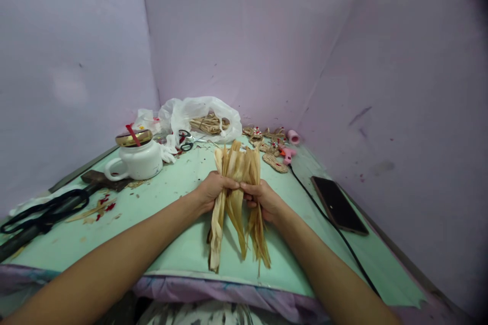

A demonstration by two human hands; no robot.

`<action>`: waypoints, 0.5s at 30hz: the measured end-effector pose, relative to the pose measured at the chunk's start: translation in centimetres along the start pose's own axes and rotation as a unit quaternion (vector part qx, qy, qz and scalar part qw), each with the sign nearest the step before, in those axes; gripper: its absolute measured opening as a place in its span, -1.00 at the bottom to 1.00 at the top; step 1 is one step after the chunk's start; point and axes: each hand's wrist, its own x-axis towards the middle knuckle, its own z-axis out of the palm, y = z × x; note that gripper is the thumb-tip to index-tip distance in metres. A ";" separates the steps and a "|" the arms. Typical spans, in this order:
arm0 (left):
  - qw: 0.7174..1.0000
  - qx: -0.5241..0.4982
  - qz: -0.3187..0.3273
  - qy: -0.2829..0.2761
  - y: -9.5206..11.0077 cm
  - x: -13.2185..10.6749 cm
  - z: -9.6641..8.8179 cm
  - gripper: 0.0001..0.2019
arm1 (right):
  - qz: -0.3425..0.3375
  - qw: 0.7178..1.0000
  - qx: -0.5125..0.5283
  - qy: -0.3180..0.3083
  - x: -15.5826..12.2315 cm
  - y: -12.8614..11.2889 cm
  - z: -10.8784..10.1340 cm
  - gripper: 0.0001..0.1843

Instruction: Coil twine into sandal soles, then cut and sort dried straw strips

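Dried corn husks (237, 203), pale and straw-coloured, stand in a loose bundle in the middle of the head view. My left hand (214, 190) is closed around the bundle's left part, with the thumb laid across the front. On the other side my right hand (264, 199) grips the right part, its thumb meeting the left one near the centre. The husk strips spread above both hands and hang in separate tails below them, over the green table (179, 244). Fingers behind the husks are partly hidden.
Left: a white mug (143, 161) with a gold lid, and a hammer-like tool (82, 195). Back: scissors (186, 141) and a plastic bag (177, 121) holding husk strands. Right: woven pieces (275, 163), a pink glue gun (288, 154) with black cord (324, 216), and a phone (339, 205). Walls enclose the table.
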 end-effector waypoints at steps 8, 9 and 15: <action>0.994 -0.064 -0.078 -0.051 0.6 0.3 -0.9 -0.80 | 0.057 0.993 0.081 -0.061 0.0 -0.6 -0.7 -0.76; 0.994 -0.066 -0.076 -0.046 0.7 0.3 -1.0 -0.77 | 0.057 0.993 0.084 -0.061 -0.1 -0.7 -0.8 -0.75; 0.997 -0.050 -0.056 -0.022 0.9 0.3 -0.9 -0.69 | 0.030 0.995 0.080 -0.044 0.0 -1.0 -1.1 -0.84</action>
